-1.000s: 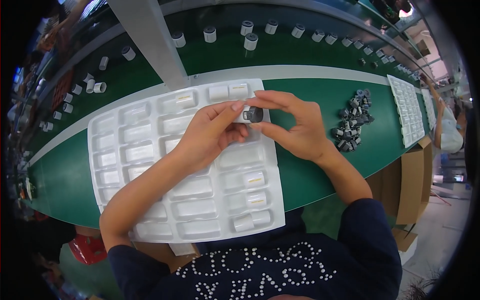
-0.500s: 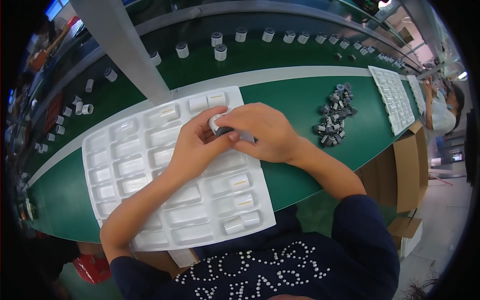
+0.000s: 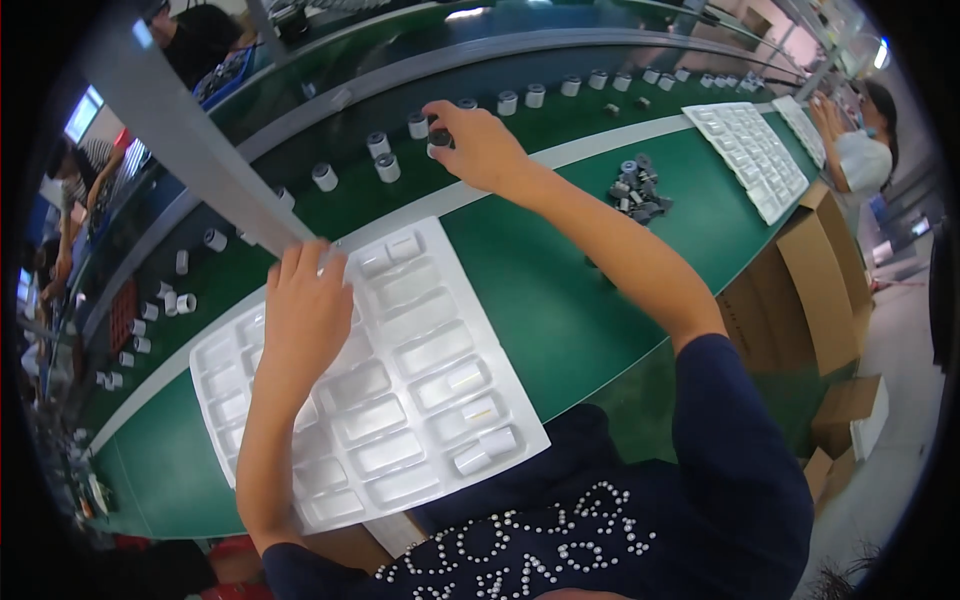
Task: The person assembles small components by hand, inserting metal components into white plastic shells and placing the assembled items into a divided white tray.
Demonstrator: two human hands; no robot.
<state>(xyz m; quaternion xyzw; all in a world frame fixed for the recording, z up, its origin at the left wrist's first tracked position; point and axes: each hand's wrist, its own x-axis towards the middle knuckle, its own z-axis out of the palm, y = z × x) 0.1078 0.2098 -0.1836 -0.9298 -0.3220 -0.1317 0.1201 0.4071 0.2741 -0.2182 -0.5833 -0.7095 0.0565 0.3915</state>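
My right hand (image 3: pixel 485 152) reaches out over the far conveyor. Its fingers and thumb close round a small white cylinder with a dark top (image 3: pixel 440 142). Over the far edge of the white moulded tray (image 3: pixel 495 350) is my left hand (image 3: pixel 308 315), palm down with curled fingers. A whitish spot shows between its fingertips, but blur and the hand itself hide what it is. White cylinders (image 3: pixel 465 378) lie in several tray pockets along the right side, and a pair (image 3: pixel 390 254) fills the far pocket beside my left hand.
More white cylinders (image 3: pixel 387 167) stand in a line along the green conveyor (image 3: pixel 345 205). A grey post (image 3: pixel 190 140) rises behind the tray. Under my right forearm's far side lies a heap of grey and black parts (image 3: pixel 638 190). Another tray (image 3: pixel 750 155), cardboard boxes (image 3: pixel 790 290) and a co-worker (image 3: pixel 865 150) are at right.
My hands, together over the tray on a white cylinder, have parted. The right went far out over the conveyor; the left moved left to the tray's far edge. The view has also shifted.
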